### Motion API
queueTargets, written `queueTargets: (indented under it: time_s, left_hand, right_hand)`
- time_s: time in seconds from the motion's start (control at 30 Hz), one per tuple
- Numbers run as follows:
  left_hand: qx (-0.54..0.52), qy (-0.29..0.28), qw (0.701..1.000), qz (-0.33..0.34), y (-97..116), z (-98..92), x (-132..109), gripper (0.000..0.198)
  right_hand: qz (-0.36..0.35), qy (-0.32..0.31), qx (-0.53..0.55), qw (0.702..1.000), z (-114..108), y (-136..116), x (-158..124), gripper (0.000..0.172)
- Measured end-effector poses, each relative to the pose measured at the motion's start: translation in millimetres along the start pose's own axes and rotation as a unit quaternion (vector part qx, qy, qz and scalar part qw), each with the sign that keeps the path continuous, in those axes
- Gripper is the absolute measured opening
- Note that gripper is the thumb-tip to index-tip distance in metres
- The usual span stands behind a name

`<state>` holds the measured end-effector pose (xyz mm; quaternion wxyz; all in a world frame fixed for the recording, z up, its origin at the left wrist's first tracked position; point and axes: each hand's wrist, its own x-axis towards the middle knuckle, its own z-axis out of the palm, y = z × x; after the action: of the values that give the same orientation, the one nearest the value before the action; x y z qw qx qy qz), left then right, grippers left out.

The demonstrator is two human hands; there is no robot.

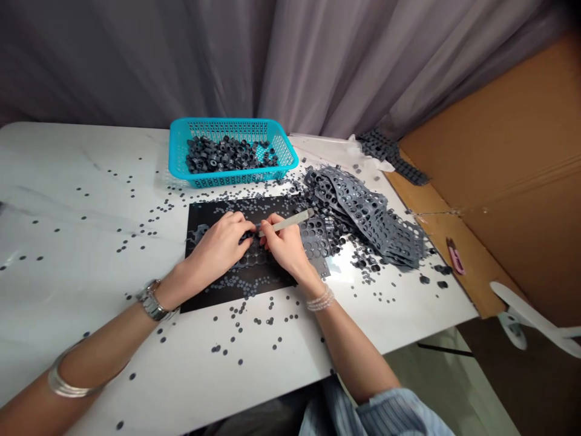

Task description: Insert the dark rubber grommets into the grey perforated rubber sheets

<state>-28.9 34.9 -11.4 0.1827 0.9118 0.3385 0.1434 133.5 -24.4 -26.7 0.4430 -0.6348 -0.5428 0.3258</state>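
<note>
The right hand [284, 245] is closed around a pale flat tool [290, 222], gripped much as a pen is, its free end slanting up and away to the right; the left hand [222, 242] lies knuckles-up just beside it, fingers curled down onto a grey rubber sheet [315, 239] full of round holes; whether those fingers pinch the sheet or only press it I cannot tell; the two hands nearly touch at the fingertips. The sheet lies flat on a black mat [213, 212], over the mat's right half, with one corner past the mat's right edge. A metal watch [152, 301] sits on the left wrist and a beaded bracelet [320, 300] on the right, both at the mat's near edge. Small dark discs [254, 321] are scattered on the mat and across the white tabletop [68, 212] on every side of it. Behind the mat, close to its far edge, stands a turquoise basket [175, 151] holding dark round pieces [227, 154]. Right of the mat a heap of punched grey sheets [372, 218] sprawls; further right again is a brown cardboard box [499, 151], with a pink cutter [455, 254] lying on its flap.
</note>
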Motion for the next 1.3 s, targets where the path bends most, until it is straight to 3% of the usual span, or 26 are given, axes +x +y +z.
queueTargets:
  time_s: [0.23, 0.33, 0.4, 0.47, 0.53, 0.6, 0.7, 0.8, 0.9, 1.0, 1.07, 1.13, 1.2, 1.27, 1.3]
  left_hand:
    - [-0.003, 0.01, 1.0, -0.012, 3.3, 6.7, 0.1, 0.016]
    - [-0.088, 0.034, 0.995, -0.038, 4.1, -0.3, 0.8, 0.015]
    - [-0.18, 0.07, 0.975, -0.108, 1.4, -13.1, 1.3, 0.008]
    - [-0.315, 0.117, 0.92, -0.203, -3.8, -29.5, 1.6, 0.008]
    - [-0.472, 0.143, 0.828, -0.268, -9.9, -43.3, 2.1, 0.012]
    - [-0.592, 0.133, 0.738, -0.296, -14.0, -49.3, 3.0, 0.013]
    - [-0.697, 0.074, 0.636, -0.322, -12.8, -44.1, 4.9, 0.015]
    - [-0.756, 0.027, 0.558, -0.34, -5.3, -35.6, 6.7, 0.027]
    - [-0.789, 0.044, 0.492, -0.365, 0.8, -34.7, 7.2, 0.027]
    - [-0.808, 0.053, 0.459, -0.365, 2.2, -36.1, 7.1, 0.019]
    - [-0.798, 0.061, 0.487, -0.349, 1.4, -34.0, 7.4, 0.013]
    - [-0.751, 0.075, 0.57, -0.325, -0.2, -29.0, 7.8, 0.009]
    - [-0.64, 0.081, 0.704, -0.297, -2.0, -22.7, 8.0, 0.01]
    - [-0.457, 0.083, 0.849, -0.252, -3.3, -16.6, 8.2, 0.019]
    - [-0.353, 0.081, 0.906, -0.22, -3.6, -13.8, 8.4, 0.022]
  right_hand:
    - [-0.043, 0.001, -0.096, 0.994, 2.3, -8.4, -1.6, 0.032]
    - [-0.041, 0.003, -0.104, 0.994, 2.8, -8.6, -1.5, 0.032]
    - [-0.025, 0.002, -0.09, 0.996, 2.7, -6.7, -1.1, 0.03]
    - [-0.004, -0.001, -0.056, 0.998, 2.7, -3.6, -0.4, 0.029]
    - [0.021, 0.0, -0.002, 1.0, 2.7, -0.4, 0.9, 0.028]
    - [0.049, 0.013, 0.069, 0.996, 2.4, 1.6, 2.7, 0.027]
    - [0.085, 0.045, 0.169, 0.981, 0.7, 2.1, 5.6, 0.025]
    - [0.09, 0.076, 0.208, 0.971, -1.3, 1.4, 7.2, 0.025]
    - [0.065, 0.086, 0.182, 0.977, -1.1, 2.3, 7.2, 0.028]
    - [0.029, 0.06, 0.112, 0.991, 1.7, 5.0, 6.7, 0.032]
    - [0.015, 0.042, 0.074, 0.996, 4.0, 6.8, 6.6, 0.031]
    - [0.007, 0.033, 0.051, 0.998, 5.4, 7.7, 6.8, 0.03]
    - [0.001, 0.03, 0.037, 0.999, 5.8, 7.4, 6.9, 0.029]
    - [-0.004, 0.028, 0.027, 0.999, 5.4, 6.4, 6.8, 0.029]
    - [-0.006, 0.026, 0.023, 0.999, 5.1, 5.7, 6.6, 0.029]
